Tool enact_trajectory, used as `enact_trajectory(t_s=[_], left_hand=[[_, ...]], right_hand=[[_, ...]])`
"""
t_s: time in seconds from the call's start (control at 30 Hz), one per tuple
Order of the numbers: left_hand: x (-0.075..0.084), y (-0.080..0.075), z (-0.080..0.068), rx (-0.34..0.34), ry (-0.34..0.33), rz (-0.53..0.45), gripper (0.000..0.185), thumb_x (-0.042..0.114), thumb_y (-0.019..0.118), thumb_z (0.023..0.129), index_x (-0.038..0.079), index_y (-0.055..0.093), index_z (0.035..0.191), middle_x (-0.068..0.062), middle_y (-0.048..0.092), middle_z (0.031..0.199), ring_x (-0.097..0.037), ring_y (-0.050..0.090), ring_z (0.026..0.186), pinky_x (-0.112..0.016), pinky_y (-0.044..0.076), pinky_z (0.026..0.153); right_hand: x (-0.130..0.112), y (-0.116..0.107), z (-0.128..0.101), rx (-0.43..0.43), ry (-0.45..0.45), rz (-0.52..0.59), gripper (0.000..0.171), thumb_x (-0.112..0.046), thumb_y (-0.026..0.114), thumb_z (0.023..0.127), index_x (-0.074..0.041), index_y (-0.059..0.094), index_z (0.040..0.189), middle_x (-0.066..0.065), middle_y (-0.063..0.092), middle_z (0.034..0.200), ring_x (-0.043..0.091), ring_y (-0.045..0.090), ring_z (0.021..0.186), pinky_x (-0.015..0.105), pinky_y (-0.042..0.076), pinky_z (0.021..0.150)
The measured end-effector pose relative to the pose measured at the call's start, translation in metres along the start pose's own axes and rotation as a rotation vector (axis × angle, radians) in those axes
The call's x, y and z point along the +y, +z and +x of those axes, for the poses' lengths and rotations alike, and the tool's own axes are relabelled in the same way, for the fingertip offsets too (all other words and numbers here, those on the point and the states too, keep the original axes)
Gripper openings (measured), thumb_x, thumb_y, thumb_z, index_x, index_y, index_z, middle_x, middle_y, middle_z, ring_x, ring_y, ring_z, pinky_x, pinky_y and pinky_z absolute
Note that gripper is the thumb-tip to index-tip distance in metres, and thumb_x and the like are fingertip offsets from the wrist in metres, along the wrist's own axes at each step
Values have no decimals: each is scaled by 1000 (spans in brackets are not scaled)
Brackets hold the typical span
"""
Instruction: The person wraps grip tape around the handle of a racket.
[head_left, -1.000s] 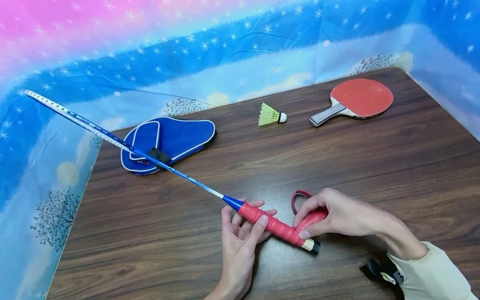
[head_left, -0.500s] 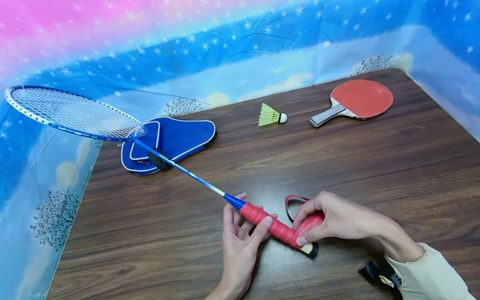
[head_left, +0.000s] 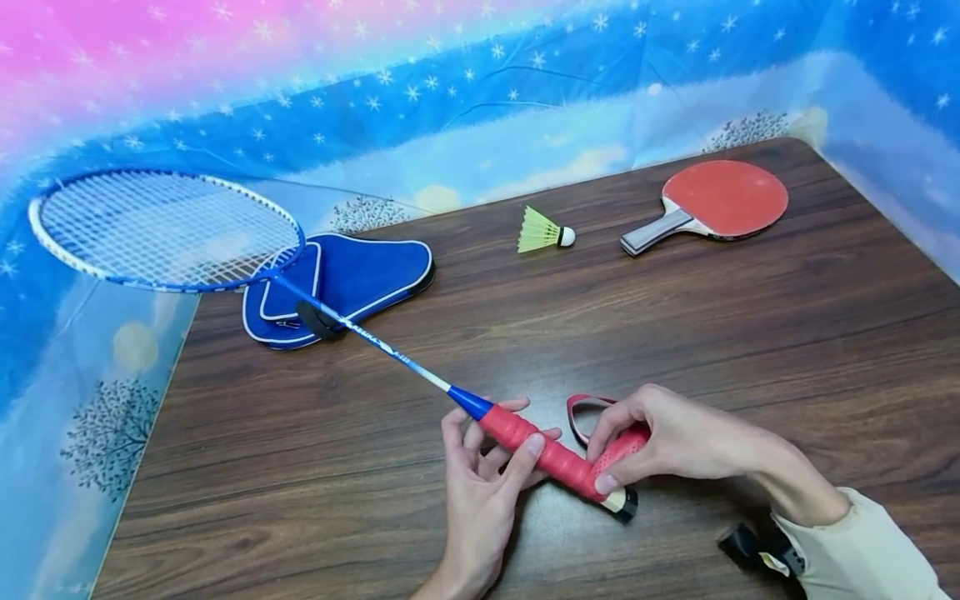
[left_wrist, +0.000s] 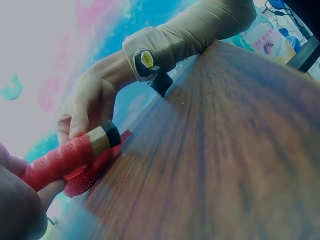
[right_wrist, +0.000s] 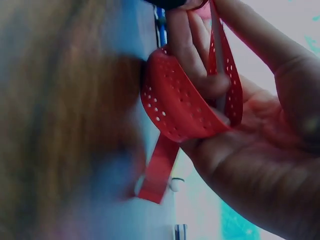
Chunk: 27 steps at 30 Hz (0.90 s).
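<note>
A blue and white badminton racket point(head_left: 390, 356) slants across the head view, its strung head point(head_left: 165, 229) up at the left. Red perforated grip tape point(head_left: 555, 460) winds round its handle. A short pale stretch point(left_wrist: 98, 141) of handle shows bare beside the black end cap point(left_wrist: 111, 133). My left hand point(head_left: 483, 492) holds the wrapped handle, thumb on top and fingers beneath. Close to the cap, my right hand point(head_left: 675, 433) pinches the tape between thumb and fingers. Loose tape point(right_wrist: 182, 100) loops through that hand, with a tail point(right_wrist: 159, 170) hanging down in the right wrist view.
A blue paddle case point(head_left: 375, 271) with white piping lies under the racket's line at the back left. Farther right are a yellow shuttlecock point(head_left: 538, 231) and a red table tennis paddle point(head_left: 726, 198). Printed cloth point(head_left: 420, 92) hangs along the back of the wooden table point(head_left: 300, 475).
The racket has rolled about its shaft, so its head went from edge-on to showing the strings. My right hand and the loose tape loop shifted slightly left and down.
</note>
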<state>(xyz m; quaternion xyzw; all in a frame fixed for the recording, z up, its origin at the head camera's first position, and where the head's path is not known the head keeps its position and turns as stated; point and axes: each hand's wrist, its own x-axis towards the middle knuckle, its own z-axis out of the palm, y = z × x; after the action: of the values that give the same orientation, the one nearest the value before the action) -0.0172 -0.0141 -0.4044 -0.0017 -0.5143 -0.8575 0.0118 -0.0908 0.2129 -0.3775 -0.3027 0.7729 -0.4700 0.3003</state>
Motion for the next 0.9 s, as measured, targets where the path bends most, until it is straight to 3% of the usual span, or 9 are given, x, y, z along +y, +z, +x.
enact_trajectory(t_s=[0.07,0.23,0.37,0.5,0.67,0.9], left_hand=[[0,0,-1,1,11,1,58,-4,63,93,2,21,132,-31,43,137,-49,62,103,-53,55,76],[2,0,0,2,-12,0,62,-1,64,94,6,23,139,-28,44,138,-47,61,108,-51,55,81],[2,1,-1,29,-27,41,71,-2,69,90,10,27,145,-29,46,129,-45,62,106,-49,56,80],[3,2,-1,60,-50,72,73,-1,71,88,18,32,147,-30,48,123,-44,64,103,-51,55,78],[3,1,-1,30,-34,33,75,-3,67,90,23,30,150,-32,46,128,-45,63,105,-50,55,80],[-2,1,-1,11,30,8,65,-8,65,90,4,23,137,-30,47,130,-47,62,104,-49,56,80]], right_hand=[[0,-2,-1,-11,-5,-5,21,-40,79,82,-28,74,97,-8,69,85,8,53,73,24,47,60],[0,-1,-1,-16,-11,-17,19,-40,78,83,-29,74,98,-9,68,82,6,51,69,22,45,57],[0,3,0,16,-6,-14,18,-39,81,80,-28,74,92,-8,66,75,4,49,64,23,43,53],[1,2,0,11,-22,-10,18,-38,81,80,-27,74,93,-8,68,80,5,51,68,23,45,57],[2,1,0,14,-30,-20,18,-39,80,82,-28,74,94,-10,69,85,7,53,73,23,46,60],[1,2,1,-3,-27,24,19,-38,81,81,-26,74,93,-7,69,82,7,51,71,23,44,56]])
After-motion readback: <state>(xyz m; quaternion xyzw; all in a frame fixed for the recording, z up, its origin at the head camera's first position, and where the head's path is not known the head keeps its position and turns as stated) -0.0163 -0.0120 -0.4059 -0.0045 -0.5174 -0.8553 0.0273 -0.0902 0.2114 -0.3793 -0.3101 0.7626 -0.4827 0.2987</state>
